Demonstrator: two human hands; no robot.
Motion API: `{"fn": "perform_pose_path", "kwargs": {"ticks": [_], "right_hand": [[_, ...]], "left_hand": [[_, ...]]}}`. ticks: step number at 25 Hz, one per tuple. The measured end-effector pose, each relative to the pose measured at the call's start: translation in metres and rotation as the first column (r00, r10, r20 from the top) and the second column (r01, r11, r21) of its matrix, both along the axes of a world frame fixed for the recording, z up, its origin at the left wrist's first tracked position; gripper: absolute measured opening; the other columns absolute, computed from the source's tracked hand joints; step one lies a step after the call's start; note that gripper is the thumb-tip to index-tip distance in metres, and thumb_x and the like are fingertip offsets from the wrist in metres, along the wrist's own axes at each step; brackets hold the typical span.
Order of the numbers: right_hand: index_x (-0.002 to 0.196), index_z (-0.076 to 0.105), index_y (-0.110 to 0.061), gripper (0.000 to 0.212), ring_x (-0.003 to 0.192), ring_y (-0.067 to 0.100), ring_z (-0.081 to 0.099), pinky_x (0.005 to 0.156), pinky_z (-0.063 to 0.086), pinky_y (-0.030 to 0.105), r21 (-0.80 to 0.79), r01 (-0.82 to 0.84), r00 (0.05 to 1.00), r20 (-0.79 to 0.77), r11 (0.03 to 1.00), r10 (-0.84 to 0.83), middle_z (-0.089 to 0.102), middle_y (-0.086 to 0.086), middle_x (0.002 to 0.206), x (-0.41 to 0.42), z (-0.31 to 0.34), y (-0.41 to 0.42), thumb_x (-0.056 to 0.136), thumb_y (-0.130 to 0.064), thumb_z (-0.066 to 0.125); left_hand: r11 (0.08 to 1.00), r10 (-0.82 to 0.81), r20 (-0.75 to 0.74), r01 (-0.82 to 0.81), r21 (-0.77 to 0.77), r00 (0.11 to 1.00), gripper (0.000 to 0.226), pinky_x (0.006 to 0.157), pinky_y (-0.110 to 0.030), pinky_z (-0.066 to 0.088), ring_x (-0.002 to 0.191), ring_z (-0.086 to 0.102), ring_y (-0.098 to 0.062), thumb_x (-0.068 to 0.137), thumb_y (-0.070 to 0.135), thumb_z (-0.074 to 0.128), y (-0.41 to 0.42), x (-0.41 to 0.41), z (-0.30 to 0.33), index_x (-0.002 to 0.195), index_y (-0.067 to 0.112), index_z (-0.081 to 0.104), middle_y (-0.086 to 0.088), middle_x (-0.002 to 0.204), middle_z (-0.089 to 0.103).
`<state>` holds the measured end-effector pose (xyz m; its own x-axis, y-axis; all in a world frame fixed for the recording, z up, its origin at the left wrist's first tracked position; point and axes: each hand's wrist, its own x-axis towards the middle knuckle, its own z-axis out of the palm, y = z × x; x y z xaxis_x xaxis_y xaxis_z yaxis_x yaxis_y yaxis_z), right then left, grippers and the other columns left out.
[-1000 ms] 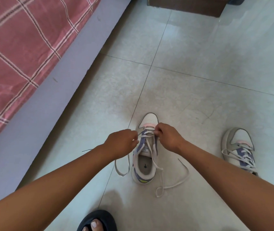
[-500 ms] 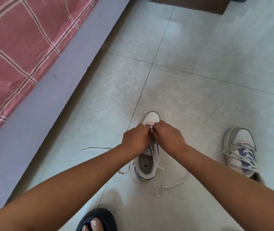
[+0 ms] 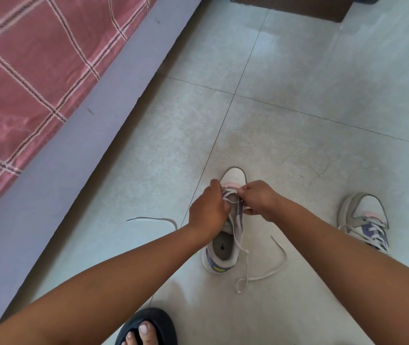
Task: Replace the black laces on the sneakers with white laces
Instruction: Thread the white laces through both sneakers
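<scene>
A white and purple sneaker (image 3: 223, 255) stands on the tiled floor, toe pointing away from me. My left hand (image 3: 207, 211) lies over its left side near the lower eyelets, fingers curled at the white lace (image 3: 242, 247). My right hand (image 3: 260, 199) pinches the lace at the eyelets by the pink toe band. One loose lace end trails left across the floor, the other loops to the right of the heel. A second sneaker (image 3: 364, 220), threaded with a white lace, stands at the right.
A bed with a red checked cover (image 3: 36, 78) and a grey side panel (image 3: 79, 175) runs along the left. A dark wooden piece of furniture (image 3: 293, 6) stands at the top. My foot in a black slipper (image 3: 148, 328) is at the bottom edge.
My hands, close together over the toe half a second ago, have parted slightly, showing the crossed lace between them. The view has barely shifted.
</scene>
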<state>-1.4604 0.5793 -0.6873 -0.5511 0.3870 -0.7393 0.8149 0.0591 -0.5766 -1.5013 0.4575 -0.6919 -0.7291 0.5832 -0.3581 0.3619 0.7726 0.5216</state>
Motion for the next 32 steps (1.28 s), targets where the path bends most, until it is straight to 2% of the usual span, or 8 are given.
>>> {"fn": "perform_pose_path", "kwargs": {"ticks": [2,6,12,19,22,24,26,32], "right_hand": [[0.071,0.054,-0.01,0.026,0.059,0.015,0.053,0.057,0.048,0.025,-0.099,0.154,0.986,-0.046,0.983,-0.159,0.053,0.007,0.068,0.008,-0.005,0.0,0.096,-0.008,0.048],[0.082,0.059,-0.013,0.012,0.074,0.019,0.062,0.074,0.051,0.035,0.366,-0.011,0.981,-0.175,0.93,0.08,0.061,0.0,0.075,0.02,-0.013,-0.003,0.093,-0.015,0.054],[0.094,0.063,-0.011,0.015,0.083,0.021,0.059,0.069,0.042,0.028,0.542,-0.124,0.962,-0.14,0.831,0.235,0.066,0.004,0.091,0.033,-0.018,-0.006,0.094,-0.02,0.052],[0.107,0.056,-0.006,0.018,0.097,0.027,0.054,0.065,0.033,0.03,0.782,-0.559,0.713,0.285,0.275,0.64,0.056,0.01,0.107,0.032,-0.016,-0.01,0.093,-0.009,0.045],[0.086,0.063,-0.005,0.015,0.078,0.022,0.052,0.058,0.035,0.023,0.643,-0.342,0.9,0.014,0.685,0.435,0.055,0.006,0.083,0.025,-0.018,-0.002,0.089,-0.012,0.05],[0.066,0.055,-0.011,0.02,0.057,0.015,0.039,0.049,0.031,0.018,0.063,0.033,0.984,-0.178,0.997,-0.021,0.042,0.0,0.059,0.024,-0.017,0.011,0.085,-0.009,0.053],[0.064,0.05,-0.013,0.022,0.053,0.012,0.031,0.052,0.033,0.021,-0.427,0.321,0.921,-0.068,0.845,-0.384,0.036,0.0,0.056,0.031,-0.017,0.017,0.086,-0.008,0.052],[0.076,0.058,-0.007,0.018,0.06,0.015,0.048,0.059,0.043,0.026,-0.043,0.249,0.953,-0.169,0.968,-0.253,0.052,0.005,0.069,0.044,-0.028,0.006,0.091,-0.015,0.052]], "left_hand": [[1.0,-0.025,-0.025,0.025,-0.019,0.999,0.019,0.058,-0.03,0.034,0.074,0.05,-0.023,0.09,0.022,0.046,0.0,0.001,-0.001,0.107,0.013,0.042,-0.004,0.093,0.053],[0.994,-0.099,-0.097,0.094,-0.054,0.99,0.019,0.06,-0.029,0.034,0.08,0.053,-0.021,0.093,0.023,0.044,0.0,0.002,-0.004,0.11,0.017,0.05,-0.005,0.103,0.053],[0.994,-0.108,-0.103,0.104,-0.042,0.989,0.02,0.062,-0.027,0.036,0.084,0.055,-0.02,0.093,0.027,0.045,-0.002,0.001,-0.008,0.11,0.02,0.054,-0.003,0.106,0.052],[0.992,-0.119,-0.108,0.114,-0.051,0.987,0.02,0.063,-0.026,0.034,0.087,0.056,-0.019,0.094,0.027,0.046,0.0,0.0,-0.007,0.111,0.02,0.054,-0.003,0.107,0.053],[0.991,-0.126,-0.096,0.121,-0.058,0.987,0.02,0.063,-0.027,0.035,0.086,0.055,-0.02,0.093,0.027,0.046,0.0,0.0,-0.007,0.11,0.019,0.054,-0.003,0.107,0.053],[0.992,-0.116,-0.091,0.112,-0.057,0.989,0.019,0.062,-0.027,0.034,0.082,0.051,-0.018,0.092,0.027,0.046,0.0,-0.001,-0.008,0.108,0.02,0.054,-0.003,0.105,0.052],[0.99,-0.133,-0.096,0.128,-0.059,0.987,0.018,0.061,-0.027,0.033,0.08,0.049,-0.018,0.092,0.026,0.046,0.0,0.0,-0.009,0.107,0.021,0.054,-0.003,0.103,0.051],[0.985,-0.167,-0.121,0.16,-0.062,0.978,0.018,0.061,-0.026,0.033,0.079,0.047,-0.016,0.093,0.026,0.045,0.001,0.002,-0.011,0.107,0.021,0.055,-0.003,0.104,0.05]]}}
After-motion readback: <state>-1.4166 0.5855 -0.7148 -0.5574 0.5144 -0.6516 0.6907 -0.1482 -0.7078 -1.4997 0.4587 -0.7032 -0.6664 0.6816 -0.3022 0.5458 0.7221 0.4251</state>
